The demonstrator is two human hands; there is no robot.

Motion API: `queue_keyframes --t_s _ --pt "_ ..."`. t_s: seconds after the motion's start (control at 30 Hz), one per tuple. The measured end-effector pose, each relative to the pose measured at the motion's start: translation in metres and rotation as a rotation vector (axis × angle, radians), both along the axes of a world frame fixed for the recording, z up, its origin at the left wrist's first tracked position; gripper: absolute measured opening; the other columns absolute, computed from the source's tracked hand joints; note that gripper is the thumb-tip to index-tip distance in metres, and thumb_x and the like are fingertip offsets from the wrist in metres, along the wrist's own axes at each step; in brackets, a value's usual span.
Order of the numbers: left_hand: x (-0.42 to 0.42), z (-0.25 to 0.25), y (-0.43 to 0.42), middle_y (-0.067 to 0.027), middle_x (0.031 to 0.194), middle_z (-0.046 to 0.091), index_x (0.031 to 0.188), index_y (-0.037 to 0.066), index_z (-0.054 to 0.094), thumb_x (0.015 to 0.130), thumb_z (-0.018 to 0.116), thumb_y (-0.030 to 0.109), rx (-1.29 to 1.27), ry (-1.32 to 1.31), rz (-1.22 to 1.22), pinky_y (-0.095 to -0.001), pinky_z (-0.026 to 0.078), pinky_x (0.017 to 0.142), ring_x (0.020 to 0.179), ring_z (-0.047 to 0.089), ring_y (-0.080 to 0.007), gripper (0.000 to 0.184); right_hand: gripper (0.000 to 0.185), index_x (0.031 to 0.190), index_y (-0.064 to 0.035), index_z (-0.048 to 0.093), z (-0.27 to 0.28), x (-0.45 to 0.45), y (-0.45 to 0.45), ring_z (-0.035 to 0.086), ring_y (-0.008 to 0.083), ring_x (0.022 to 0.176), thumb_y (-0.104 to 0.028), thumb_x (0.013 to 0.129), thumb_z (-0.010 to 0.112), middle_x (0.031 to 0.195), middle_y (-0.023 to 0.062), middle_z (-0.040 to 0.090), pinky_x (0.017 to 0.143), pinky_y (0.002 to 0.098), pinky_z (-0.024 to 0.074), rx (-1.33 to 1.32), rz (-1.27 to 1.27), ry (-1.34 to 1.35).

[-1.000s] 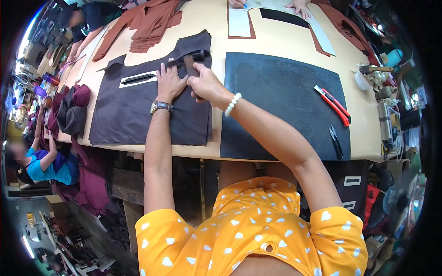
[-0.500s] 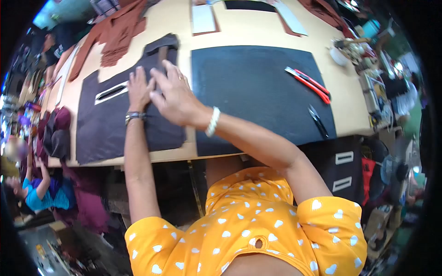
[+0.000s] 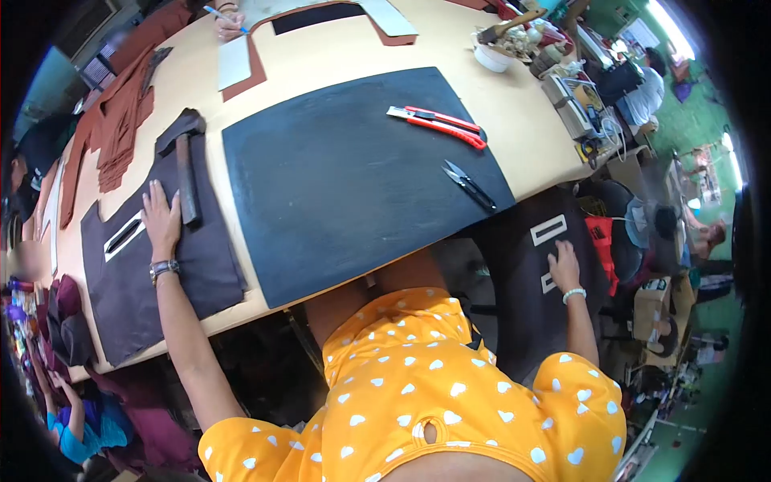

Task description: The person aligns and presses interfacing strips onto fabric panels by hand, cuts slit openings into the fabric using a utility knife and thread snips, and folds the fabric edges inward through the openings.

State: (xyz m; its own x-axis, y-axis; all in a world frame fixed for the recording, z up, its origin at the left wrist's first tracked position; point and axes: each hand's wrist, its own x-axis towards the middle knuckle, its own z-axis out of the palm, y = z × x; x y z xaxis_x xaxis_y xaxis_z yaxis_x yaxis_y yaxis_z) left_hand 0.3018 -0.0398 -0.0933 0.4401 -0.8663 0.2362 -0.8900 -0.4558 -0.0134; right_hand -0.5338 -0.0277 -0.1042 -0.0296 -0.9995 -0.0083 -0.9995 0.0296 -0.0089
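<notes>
My left hand (image 3: pixel 163 221) lies flat with fingers spread on the dark brown fabric pieces (image 3: pixel 189 265), just right of a white-framed slot (image 3: pixel 125 234). Beside it a hammer (image 3: pixel 186 181) rests on the fabric, its head at the far end. My right hand (image 3: pixel 564 263) is low on the right, over another dark piece (image 3: pixel 514 281) hanging beside the table, between its two white-framed slots (image 3: pixel 549 230). Its fingers are apart, and no object shows in them. Whether its fingertips touch the piece is unclear.
A black mat (image 3: pixel 345 185) holds red cutters (image 3: pixel 442 126) and small black snips (image 3: pixel 471 186). Rust-coloured fabric (image 3: pixel 120 120) lies at the far left. Across the table (image 3: pixel 313 60), another person's hand (image 3: pixel 229 26) holds a blue pen. A brush (image 3: pixel 510 26) sits on a white bowl (image 3: pixel 493 58).
The view has swung right. My right hand has let go of the hammer and moved from the fabric to the hanging piece at the right. My left hand stays on the fabric.
</notes>
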Motion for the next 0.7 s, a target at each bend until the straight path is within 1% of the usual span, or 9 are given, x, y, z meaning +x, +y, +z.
queue_keyframes --t_s 0.1,0.13,0.2,0.23,0.33,0.4,0.57,0.67,0.7 --pt "0.012 -0.008 -0.001 -0.0105 0.148 0.025 0.142 0.009 0.025 0.092 0.039 0.044 -0.005 -0.024 -0.009 -0.0509 0.02 0.106 0.134 0.024 -0.0357 0.063 0.056 0.134 -0.0037 0.038 -0.013 -0.014 0.036 0.041 0.0426 0.12 -0.037 0.089 0.047 0.134 0.0257 0.036 0.097 0.0456 0.0376 0.309 -0.484 -0.062" --pt "0.016 -0.012 -0.002 -0.0102 0.148 0.025 0.143 0.01 0.025 0.092 0.039 0.043 -0.013 -0.031 -0.012 -0.051 0.02 0.106 0.134 0.024 -0.0359 0.062 0.056 0.135 -0.0038 0.037 -0.047 -0.04 0.046 0.04 0.0432 0.121 -0.037 0.09 0.045 0.135 0.0268 0.034 0.099 0.0454 0.0359 0.205 -0.409 -0.106" --pt "0.015 -0.011 0.0 -0.0099 0.148 0.026 0.143 0.01 0.025 0.093 0.038 0.042 0.001 -0.054 -0.017 -0.0508 0.02 0.106 0.134 0.023 -0.0361 0.06 0.055 0.134 -0.0029 0.036 -0.066 -0.046 0.054 0.04 0.0429 0.12 -0.036 0.091 0.043 0.134 0.0273 0.036 0.099 0.0458 0.0347 0.097 -0.339 -0.071" --pt "0.016 -0.01 0.001 -0.0099 0.148 0.026 0.142 0.01 0.025 0.093 0.037 0.042 0.001 -0.047 -0.021 -0.0507 0.021 0.106 0.134 0.024 -0.0359 0.06 0.05 0.132 -0.0027 0.039 -0.041 -0.021 0.053 0.041 0.0408 0.12 -0.029 0.09 0.045 0.132 0.0255 0.039 0.1 0.0445 0.0341 0.1 -0.423 -0.138" --pt "0.025 -0.015 -0.003 -0.0087 0.148 0.026 0.143 0.011 0.025 0.093 0.036 0.044 -0.002 -0.05 -0.026 -0.0513 0.022 0.105 0.134 0.024 -0.0353 0.06 0.046 0.128 -0.0033 0.044 -0.02 -0.016 0.056 0.042 0.0372 0.12 -0.021 0.086 0.048 0.132 0.0214 0.042 0.1 0.043 0.034 0.073 -0.229 -0.011" --pt "0.03 -0.018 -0.004 -0.0082 0.148 0.026 0.143 0.012 0.025 0.093 0.036 0.045 0.018 -0.082 -0.019 -0.0526 0.021 0.105 0.134 0.024 -0.0351 0.061 0.043 0.124 -0.0038 0.049 -0.016 -0.017 0.059 0.043 0.0338 0.12 -0.015 0.083 0.049 0.131 0.018 0.045 0.1 0.0416 0.034 0.019 -0.147 -0.056" --pt "0.03 -0.016 -0.003 -0.0104 0.146 0.029 0.142 0.012 0.026 0.092 0.04 0.043 -0.072 -0.007 -0.06 -0.0533 0.019 0.106 0.134 0.025 -0.0335 0.061 0.053 0.126 -0.0045 0.047 -0.006 -0.004 0.052 0.039 0.0307 0.126 -0.019 0.077 0.058 0.135 0.0167 0.042 0.105 0.0396 0.0301 0.109 -0.143 -0.202" --pt "0.021 -0.008 -0.001 -0.0131 0.143 0.034 0.141 0.01 0.029 0.092 0.042 0.042 -0.114 0.01 -0.085 -0.0508 0.02 0.106 0.133 0.028 -0.0331 0.06 0.052 0.123 -0.0039 0.05 0.009 0.023 0.039 0.043 0.0317 0.12 -0.02 0.075 0.063 0.128 0.0171 0.048 0.1 0.0402 0.0345 -0.064 0.02 -0.204" --pt "0.019 -0.007 -0.001 -0.0145 0.142 0.035 0.141 0.01 0.03 0.092 0.042 0.043 -0.114 0.01 -0.089 -0.0493 0.021 0.106 0.132 0.029 -0.0332 0.06 0.048 0.117 -0.0042 0.053 0.014 0.029 0.032 0.046 0.032 0.115 -0.02 0.073 0.065 0.122 0.0167 0.051 0.096 0.0402 0.0365 -0.017 0.066 -0.214"
